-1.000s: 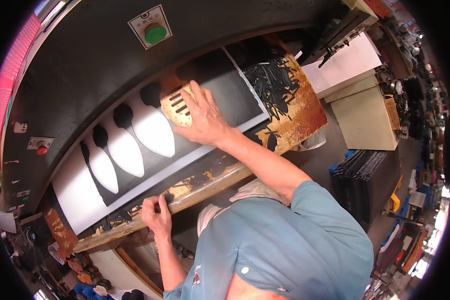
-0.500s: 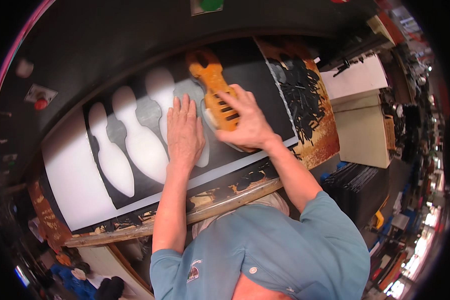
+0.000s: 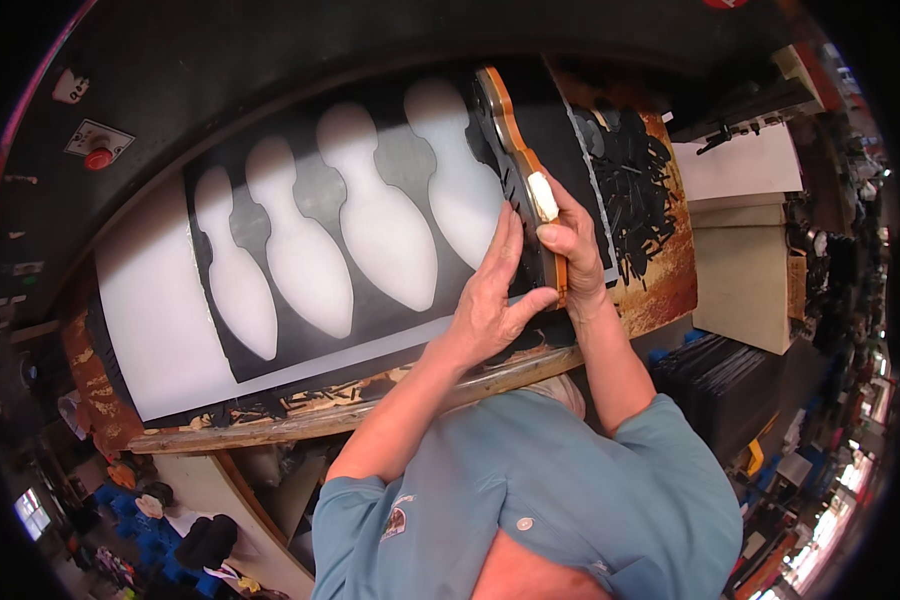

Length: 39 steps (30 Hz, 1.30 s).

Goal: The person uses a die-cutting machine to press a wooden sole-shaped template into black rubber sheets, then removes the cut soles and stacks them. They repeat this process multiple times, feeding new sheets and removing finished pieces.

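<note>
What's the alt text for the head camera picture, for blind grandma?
A person's right hand holds a long orange-edged tool on its side, left hand touching it, over a black sheet. Four white bowling-pin shapes show in the sheet.

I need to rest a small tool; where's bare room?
The white panel, left of the black sheet, looks bare. Crowded: far right, under black scraps, and around the orange-edged piece, between left hand and right hand.

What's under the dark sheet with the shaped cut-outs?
A white layer shows through the cut-outs and past the left and near edges of the dark sheet. Under the solid areas everything is covered, so I can't tell what lies there.
</note>
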Each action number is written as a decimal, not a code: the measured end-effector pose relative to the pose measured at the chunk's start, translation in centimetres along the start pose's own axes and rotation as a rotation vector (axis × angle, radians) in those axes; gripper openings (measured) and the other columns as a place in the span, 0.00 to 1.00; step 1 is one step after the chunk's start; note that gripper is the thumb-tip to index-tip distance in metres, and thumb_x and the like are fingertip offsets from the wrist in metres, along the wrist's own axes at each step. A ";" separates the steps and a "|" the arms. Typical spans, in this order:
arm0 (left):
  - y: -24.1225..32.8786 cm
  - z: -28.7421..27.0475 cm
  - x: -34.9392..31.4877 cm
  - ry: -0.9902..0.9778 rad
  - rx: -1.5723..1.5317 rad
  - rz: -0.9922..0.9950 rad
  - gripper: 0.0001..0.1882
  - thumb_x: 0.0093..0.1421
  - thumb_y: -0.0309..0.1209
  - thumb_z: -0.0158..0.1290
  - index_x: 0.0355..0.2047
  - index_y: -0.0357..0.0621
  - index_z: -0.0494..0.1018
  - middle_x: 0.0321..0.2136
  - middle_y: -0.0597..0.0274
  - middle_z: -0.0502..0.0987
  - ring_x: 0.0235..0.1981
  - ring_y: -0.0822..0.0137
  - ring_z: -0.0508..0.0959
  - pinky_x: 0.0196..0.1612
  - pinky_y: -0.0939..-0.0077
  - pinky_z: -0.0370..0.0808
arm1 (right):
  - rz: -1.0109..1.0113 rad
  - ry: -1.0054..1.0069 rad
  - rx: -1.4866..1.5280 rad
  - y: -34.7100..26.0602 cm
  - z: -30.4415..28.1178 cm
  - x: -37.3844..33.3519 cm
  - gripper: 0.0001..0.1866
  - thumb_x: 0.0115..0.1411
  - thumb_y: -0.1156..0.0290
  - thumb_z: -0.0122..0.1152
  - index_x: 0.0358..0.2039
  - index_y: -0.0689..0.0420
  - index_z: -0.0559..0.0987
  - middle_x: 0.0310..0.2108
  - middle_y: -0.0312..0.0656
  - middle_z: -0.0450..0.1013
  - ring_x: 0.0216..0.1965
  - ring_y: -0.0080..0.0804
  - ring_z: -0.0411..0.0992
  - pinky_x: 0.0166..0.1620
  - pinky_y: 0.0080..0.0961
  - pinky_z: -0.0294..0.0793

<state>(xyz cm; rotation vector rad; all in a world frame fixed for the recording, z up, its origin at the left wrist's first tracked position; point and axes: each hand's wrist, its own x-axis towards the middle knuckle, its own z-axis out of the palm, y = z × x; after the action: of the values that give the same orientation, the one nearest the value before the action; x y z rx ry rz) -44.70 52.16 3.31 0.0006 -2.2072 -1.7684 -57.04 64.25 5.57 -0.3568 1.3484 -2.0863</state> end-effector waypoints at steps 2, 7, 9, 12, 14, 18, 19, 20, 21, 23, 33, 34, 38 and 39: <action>-0.1 0.6 -0.4 0.058 -0.014 -0.002 0.37 0.72 0.33 0.60 0.75 0.32 0.59 0.76 0.31 0.56 0.76 0.37 0.62 0.74 0.58 0.65 | 0.015 -0.012 0.026 -0.1 -0.2 0.1 0.48 0.55 0.63 0.67 0.75 0.67 0.64 0.59 0.44 0.73 0.59 0.29 0.71 0.66 0.26 0.67; 0.5 -0.2 -0.4 0.301 0.079 -0.166 0.17 0.77 0.25 0.47 0.60 0.30 0.77 0.50 0.40 0.85 0.49 0.56 0.86 0.55 0.65 0.79 | 0.020 -0.008 -0.020 -0.2 -0.5 0.1 0.45 0.56 0.55 0.69 0.70 0.68 0.69 0.52 0.40 0.75 0.48 0.25 0.76 0.53 0.20 0.78; 0.3 -1.7 -0.5 0.502 0.065 -0.333 0.17 0.79 0.32 0.49 0.54 0.29 0.79 0.40 0.57 0.84 0.40 0.70 0.80 0.46 0.75 0.77 | 0.025 0.004 0.006 -0.3 -0.6 0.1 0.49 0.55 0.52 0.69 0.71 0.70 0.67 0.54 0.44 0.76 0.52 0.28 0.77 0.59 0.24 0.77; -0.8 -6.0 -2.3 0.596 0.112 -0.420 0.17 0.79 0.32 0.49 0.55 0.31 0.78 0.39 0.53 0.84 0.41 0.66 0.80 0.48 0.70 0.77 | 0.009 -0.032 0.059 -0.6 -0.8 -0.1 0.52 0.55 0.51 0.69 0.73 0.72 0.64 0.62 0.55 0.75 0.61 0.39 0.77 0.67 0.29 0.73; -1.5 -8.5 -5.0 0.616 0.084 -0.399 0.17 0.79 0.30 0.48 0.57 0.29 0.77 0.39 0.60 0.82 0.42 0.73 0.78 0.47 0.74 0.76 | -0.025 -0.029 0.035 -1.2 -1.1 -0.6 0.48 0.56 0.57 0.69 0.73 0.70 0.67 0.53 0.45 0.77 0.51 0.28 0.77 0.55 0.22 0.77; -1.0 -11.3 -9.7 0.579 -0.110 -0.439 0.19 0.78 0.26 0.48 0.63 0.26 0.74 0.48 0.60 0.83 0.45 0.75 0.78 0.51 0.78 0.75 | -0.102 0.003 -0.264 -2.5 -2.1 -2.0 0.52 0.50 0.64 0.74 0.73 0.73 0.66 0.63 0.52 0.73 0.62 0.37 0.73 0.69 0.30 0.68; -0.7 -11.5 -10.2 0.587 -0.139 -0.526 0.20 0.78 0.26 0.49 0.64 0.26 0.73 0.50 0.59 0.83 0.47 0.74 0.78 0.52 0.78 0.74 | -0.118 0.014 -0.325 -2.5 -2.3 -2.5 0.52 0.49 0.66 0.76 0.72 0.74 0.66 0.64 0.52 0.72 0.62 0.39 0.73 0.69 0.32 0.68; -0.3 -11.8 -10.3 0.578 -0.202 -0.544 0.20 0.77 0.25 0.49 0.65 0.26 0.72 0.52 0.57 0.82 0.48 0.74 0.79 0.54 0.78 0.74 | -0.118 0.059 -0.494 -2.6 -2.6 -2.6 0.52 0.48 0.67 0.78 0.72 0.70 0.68 0.67 0.54 0.69 0.64 0.44 0.71 0.71 0.35 0.67; 0.0 -11.8 -10.1 0.552 -0.291 -0.537 0.21 0.77 0.25 0.50 0.66 0.26 0.71 0.54 0.55 0.82 0.50 0.73 0.79 0.56 0.78 0.74 | -0.154 0.083 -0.703 -2.4 -2.8 -2.8 0.52 0.47 0.65 0.79 0.72 0.68 0.69 0.68 0.55 0.68 0.65 0.46 0.70 0.71 0.37 0.67; 0.5 -12.0 -9.1 0.542 -0.243 -0.596 0.22 0.75 0.25 0.53 0.66 0.25 0.71 0.56 0.51 0.82 0.54 0.70 0.80 0.59 0.75 0.75 | -0.274 0.120 -1.112 -1.7 -3.1 -2.8 0.52 0.46 0.63 0.79 0.72 0.64 0.70 0.69 0.58 0.66 0.67 0.50 0.68 0.71 0.40 0.68; -2.5 -22.7 -12.0 1.003 0.176 -0.314 0.19 0.73 0.24 0.57 0.61 0.28 0.75 0.52 0.55 0.83 0.52 0.70 0.80 0.58 0.75 0.76 | -0.292 0.149 -1.629 0.0 -3.9 -2.9 0.53 0.53 0.60 0.81 0.77 0.52 0.65 0.78 0.59 0.54 0.76 0.59 0.55 0.75 0.48 0.59; -3.2 -26.0 -13.6 1.093 0.321 -0.229 0.16 0.73 0.27 0.57 0.57 0.30 0.79 0.45 0.54 0.86 0.45 0.70 0.82 0.53 0.72 0.79 | -0.242 0.180 -1.620 0.2 -4.0 -3.0 0.54 0.53 0.59 0.81 0.78 0.51 0.64 0.79 0.58 0.53 0.77 0.58 0.54 0.76 0.49 0.59; -4.6 -41.7 -22.8 1.439 0.711 -0.466 0.19 0.71 0.29 0.58 0.58 0.29 0.77 0.50 0.45 0.84 0.50 0.53 0.83 0.60 0.61 0.78 | -0.207 0.237 -1.588 0.7 -4.2 -2.9 0.55 0.54 0.58 0.81 0.79 0.50 0.62 0.80 0.57 0.51 0.79 0.57 0.52 0.77 0.50 0.56; -4.7 -45.5 -25.4 1.502 0.848 -0.541 0.20 0.71 0.30 0.57 0.59 0.30 0.77 0.53 0.42 0.83 0.54 0.50 0.83 0.63 0.58 0.77 | -0.189 0.257 -1.581 0.7 -4.1 -2.8 0.55 0.54 0.59 0.81 0.79 0.50 0.62 0.80 0.57 0.51 0.79 0.57 0.52 0.77 0.50 0.56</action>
<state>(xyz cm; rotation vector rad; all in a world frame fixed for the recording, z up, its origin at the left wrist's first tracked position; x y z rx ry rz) -10.52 12.63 1.35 1.5842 -1.4873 -0.3323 -56.78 68.82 3.38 -0.8380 2.9546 -0.7172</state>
